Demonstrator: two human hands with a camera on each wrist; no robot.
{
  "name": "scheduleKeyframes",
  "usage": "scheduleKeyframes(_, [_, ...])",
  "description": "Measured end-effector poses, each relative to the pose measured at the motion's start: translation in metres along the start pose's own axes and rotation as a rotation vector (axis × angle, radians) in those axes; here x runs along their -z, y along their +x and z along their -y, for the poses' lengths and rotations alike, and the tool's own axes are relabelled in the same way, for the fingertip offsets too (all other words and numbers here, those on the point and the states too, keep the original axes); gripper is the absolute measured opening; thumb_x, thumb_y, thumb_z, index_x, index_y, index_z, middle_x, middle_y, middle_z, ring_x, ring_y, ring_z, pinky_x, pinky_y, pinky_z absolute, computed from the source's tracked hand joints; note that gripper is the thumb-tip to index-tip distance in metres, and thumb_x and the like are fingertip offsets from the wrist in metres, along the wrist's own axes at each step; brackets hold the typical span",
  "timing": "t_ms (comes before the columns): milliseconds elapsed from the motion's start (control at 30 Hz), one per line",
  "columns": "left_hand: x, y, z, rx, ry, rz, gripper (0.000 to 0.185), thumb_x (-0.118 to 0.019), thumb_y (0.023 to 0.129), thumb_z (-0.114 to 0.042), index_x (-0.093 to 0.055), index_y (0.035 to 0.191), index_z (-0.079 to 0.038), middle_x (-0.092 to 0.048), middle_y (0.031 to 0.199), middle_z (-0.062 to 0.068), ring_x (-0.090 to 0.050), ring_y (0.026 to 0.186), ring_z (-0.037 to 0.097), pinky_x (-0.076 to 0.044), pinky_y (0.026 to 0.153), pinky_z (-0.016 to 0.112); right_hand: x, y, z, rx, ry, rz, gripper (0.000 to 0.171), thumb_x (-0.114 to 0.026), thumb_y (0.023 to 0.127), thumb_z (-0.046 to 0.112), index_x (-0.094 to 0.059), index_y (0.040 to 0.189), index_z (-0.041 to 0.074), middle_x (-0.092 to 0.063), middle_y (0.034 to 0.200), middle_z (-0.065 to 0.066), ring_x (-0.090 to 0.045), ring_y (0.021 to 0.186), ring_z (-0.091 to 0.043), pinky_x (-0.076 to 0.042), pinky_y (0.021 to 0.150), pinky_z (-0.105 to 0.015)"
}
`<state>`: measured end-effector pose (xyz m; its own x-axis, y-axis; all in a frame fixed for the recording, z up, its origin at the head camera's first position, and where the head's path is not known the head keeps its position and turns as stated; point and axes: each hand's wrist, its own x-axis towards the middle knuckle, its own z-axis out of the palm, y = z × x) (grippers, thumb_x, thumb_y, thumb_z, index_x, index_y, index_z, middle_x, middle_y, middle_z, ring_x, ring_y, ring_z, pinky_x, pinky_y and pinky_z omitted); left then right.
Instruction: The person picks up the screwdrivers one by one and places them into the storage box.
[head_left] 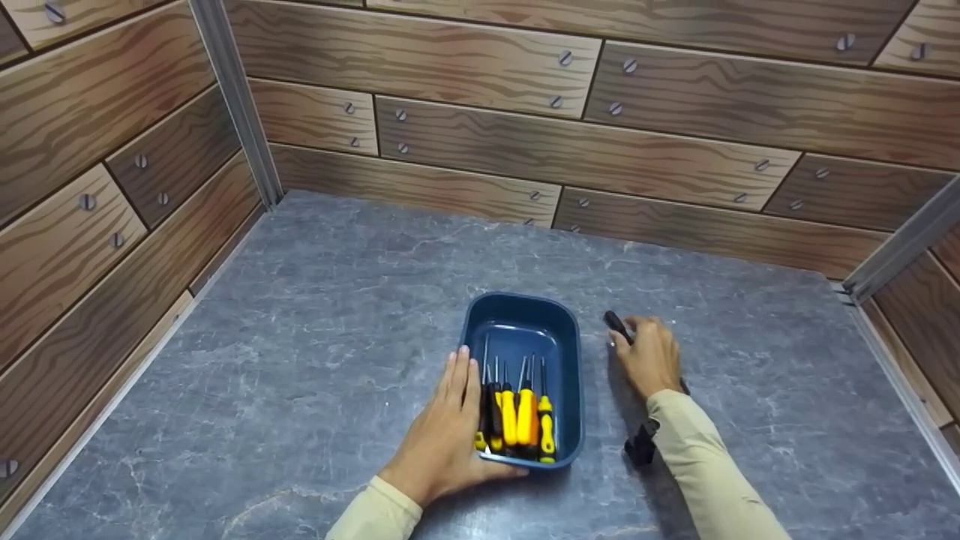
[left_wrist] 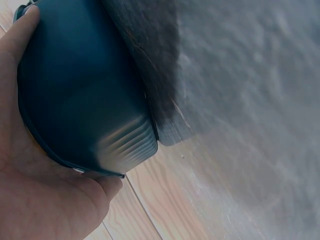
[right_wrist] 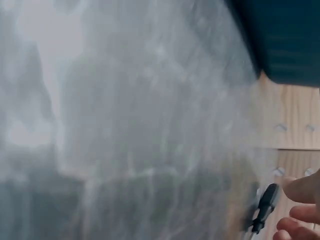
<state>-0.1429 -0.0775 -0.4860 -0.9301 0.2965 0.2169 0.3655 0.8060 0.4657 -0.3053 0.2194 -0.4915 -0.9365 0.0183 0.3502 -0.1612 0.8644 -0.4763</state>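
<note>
A deep blue plastic tray (head_left: 525, 300) stands on the table with several yellow, black and orange screwdrivers (head_left: 517, 412) lying inside. My left hand (head_left: 442, 424) rests against its left side and near corner, fingers straight along the rim and thumb stretched across the front. In the left wrist view the tray's outer wall (left_wrist: 80, 75) sits against that hand. To the right of the tray, my right hand (head_left: 651, 358) is over a black-handled screwdriver (head_left: 615, 322), fingers loosely bent. The right wrist view shows the handle (right_wrist: 268, 197) beside the fingertips, with no finger visibly wrapped round it.
Grey marbled tabletop (head_left: 315, 360) surrounds the tray. Walls with a wood-plank print (head_left: 465, 142) close off the back and sides, joined by metal corner posts (head_left: 240, 105). A black device (head_left: 641, 442) is at my right wrist.
</note>
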Motion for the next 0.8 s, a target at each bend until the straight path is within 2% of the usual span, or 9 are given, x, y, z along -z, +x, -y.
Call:
scheduleKeyframes(167, [-0.001,-0.001,-0.001,0.008,-0.001,0.011,0.141,-0.075,0.066,-0.079,-0.013,0.158,0.009,-0.002,0.165,0.028,-0.007,0.153,0.041,-0.023,0.12,0.05,-0.005,0.0,-0.005,-0.039,-0.037,0.022,0.036,-0.072,0.094,0.015,-0.068,0.118,-0.012,-0.065,0.113,-0.034,-0.061,0.105,-0.053,-0.048,0.09,-0.063])
scheduleKeyframes(300, [0.0,0.001,0.001,0.002,0.004,-0.002,0.142,-0.075,0.066,-0.079,-0.013,0.158,0.009,-0.003,0.165,0.029,-0.008,0.153,0.042,-0.022,0.12,0.05,-0.008,0.004,-0.003,-0.048,-0.051,0.031,0.036,-0.07,0.095,0.016,-0.068,0.118,-0.011,-0.065,0.112,-0.035,-0.06,0.105,-0.054,-0.048,0.09,-0.064])
scheduleKeyframes(533, [-0.002,0.001,0.001,-0.003,0.014,-0.005,0.142,-0.076,0.065,-0.079,-0.013,0.158,0.01,-0.005,0.165,0.029,-0.008,0.153,0.041,-0.022,0.12,0.049,-0.014,0.006,-0.004,-0.065,-0.1,0.034,0.025,-0.068,0.096,0.017,-0.071,0.097,-0.008,-0.066,0.097,-0.032,-0.062,0.094,-0.053,-0.048,0.083,-0.064])
scheduleKeyframes(667, [-0.002,0.0,0.001,-0.005,0.019,-0.005,0.141,-0.075,0.066,-0.079,-0.014,0.157,0.01,-0.005,0.165,0.03,-0.008,0.153,0.041,-0.023,0.12,0.049,-0.012,0.009,-0.005,-0.086,-0.125,0.079,0.02,-0.066,0.096,0.013,-0.072,0.095,-0.007,-0.066,0.097,-0.032,-0.061,0.095,-0.054,-0.048,0.083,-0.064])
scheduleKeyframes(800, [-0.001,0.001,0.002,-0.016,0.032,-0.016,0.139,-0.07,0.068,-0.082,-0.016,0.157,0.01,-0.006,0.165,0.029,-0.01,0.153,0.042,-0.027,0.12,0.049,-0.007,0.01,-0.005,-0.081,-0.103,0.099,0.017,-0.067,0.094,0.011,-0.073,0.092,-0.005,-0.068,0.094,-0.031,-0.063,0.093,-0.055,-0.049,0.079,-0.064])
